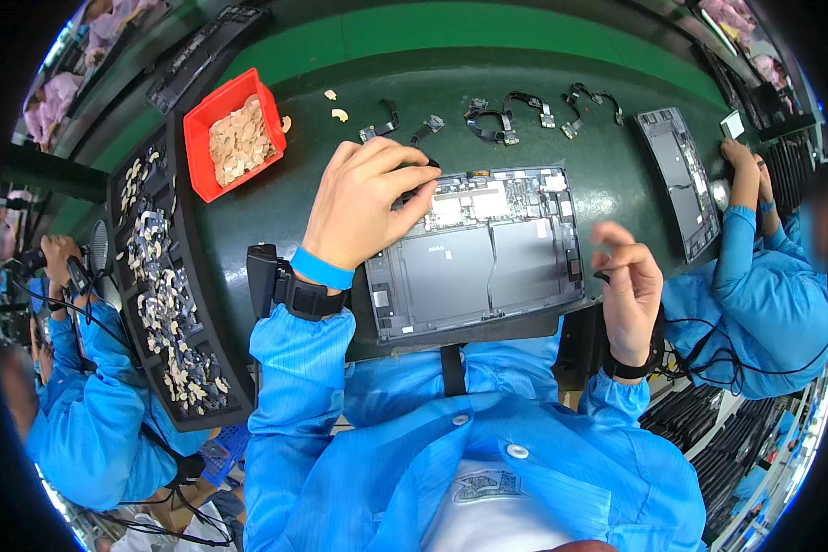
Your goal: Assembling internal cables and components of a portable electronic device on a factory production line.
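We have an open tablet (465,271) mid-frame.
Our left hand (366,202) arches over its upper left, our right hand (629,296) half-curls beside its right edge; whether either grips anything, we cannot tell.

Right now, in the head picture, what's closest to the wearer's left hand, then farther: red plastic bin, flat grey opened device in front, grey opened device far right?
1. Front device, overlapped by the left hand.
2. Red bin, left of that hand.
3. Far-right device, past the right hand.
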Demonstrator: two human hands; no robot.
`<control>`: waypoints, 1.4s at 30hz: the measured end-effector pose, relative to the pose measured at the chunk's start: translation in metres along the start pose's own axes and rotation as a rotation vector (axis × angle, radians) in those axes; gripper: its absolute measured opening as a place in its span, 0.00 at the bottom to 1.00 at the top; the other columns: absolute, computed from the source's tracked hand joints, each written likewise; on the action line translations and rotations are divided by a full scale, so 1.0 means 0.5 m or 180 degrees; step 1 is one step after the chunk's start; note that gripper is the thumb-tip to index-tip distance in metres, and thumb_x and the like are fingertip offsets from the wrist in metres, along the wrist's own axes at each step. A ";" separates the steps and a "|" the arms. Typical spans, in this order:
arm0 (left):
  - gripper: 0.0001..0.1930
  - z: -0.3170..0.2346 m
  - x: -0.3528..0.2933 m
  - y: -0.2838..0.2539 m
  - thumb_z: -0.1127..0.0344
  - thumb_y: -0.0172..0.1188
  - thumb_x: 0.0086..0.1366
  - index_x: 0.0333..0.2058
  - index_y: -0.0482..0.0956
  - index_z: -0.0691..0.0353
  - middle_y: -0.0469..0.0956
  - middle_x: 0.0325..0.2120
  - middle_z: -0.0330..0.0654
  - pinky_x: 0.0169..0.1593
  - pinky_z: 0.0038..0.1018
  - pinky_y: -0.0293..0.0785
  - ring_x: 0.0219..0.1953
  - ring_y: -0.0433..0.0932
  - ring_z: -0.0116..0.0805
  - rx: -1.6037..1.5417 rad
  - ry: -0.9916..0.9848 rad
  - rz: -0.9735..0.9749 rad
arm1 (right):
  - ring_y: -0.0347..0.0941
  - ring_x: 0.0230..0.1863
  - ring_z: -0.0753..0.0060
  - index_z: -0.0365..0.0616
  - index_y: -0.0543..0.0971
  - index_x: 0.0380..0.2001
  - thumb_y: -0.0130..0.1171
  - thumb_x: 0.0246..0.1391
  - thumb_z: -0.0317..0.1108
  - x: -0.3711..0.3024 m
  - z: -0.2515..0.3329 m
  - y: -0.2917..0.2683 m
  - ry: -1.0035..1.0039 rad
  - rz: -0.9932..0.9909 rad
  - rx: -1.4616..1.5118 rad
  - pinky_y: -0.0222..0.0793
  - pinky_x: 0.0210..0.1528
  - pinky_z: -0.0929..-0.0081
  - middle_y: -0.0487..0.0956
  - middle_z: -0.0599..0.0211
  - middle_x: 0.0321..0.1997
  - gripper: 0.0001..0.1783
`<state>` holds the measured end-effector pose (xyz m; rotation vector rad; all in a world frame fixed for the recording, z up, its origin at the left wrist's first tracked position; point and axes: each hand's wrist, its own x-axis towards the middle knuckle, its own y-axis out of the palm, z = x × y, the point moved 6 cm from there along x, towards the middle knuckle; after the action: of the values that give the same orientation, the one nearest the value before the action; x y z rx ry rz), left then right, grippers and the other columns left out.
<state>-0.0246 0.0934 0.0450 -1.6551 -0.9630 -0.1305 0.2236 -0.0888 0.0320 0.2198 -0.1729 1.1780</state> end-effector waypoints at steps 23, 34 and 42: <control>0.13 -0.048 0.006 0.060 0.58 0.67 0.62 0.33 0.87 0.63 0.85 0.25 0.48 0.34 0.32 0.80 0.28 0.85 0.43 -0.1279 -0.0525 0.1013 | 0.75 0.23 0.82 0.36 0.79 0.43 0.62 0.63 0.26 -0.025 -0.040 0.091 0.1201 0.0482 -0.0340 0.67 0.23 0.84 0.83 0.63 0.29 0.07; 0.17 -0.112 0.044 0.089 0.64 0.65 0.62 0.49 0.83 0.58 0.80 0.46 0.47 0.53 0.38 0.73 0.50 0.77 0.47 -0.1018 0.0257 0.1029 | 0.70 0.24 0.88 0.40 0.78 0.50 0.57 0.69 0.35 0.042 0.127 -0.180 -0.0384 -0.1544 -0.0119 0.61 0.23 0.90 0.80 0.70 0.31 0.12; 0.18 -0.174 0.048 0.171 0.71 0.64 0.56 0.47 0.84 0.52 0.78 0.48 0.37 0.51 0.36 0.73 0.54 0.74 0.40 -0.0621 0.0839 0.0922 | 0.71 0.19 0.88 0.36 0.80 0.47 0.62 0.65 0.30 0.020 -0.039 -0.005 0.0924 -0.0716 -0.0388 0.59 0.18 0.90 0.84 0.67 0.27 0.11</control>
<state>0.0801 0.0311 0.0219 -1.8829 -0.5183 -0.2457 0.2299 -0.0758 0.0155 -0.0397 0.0350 0.9593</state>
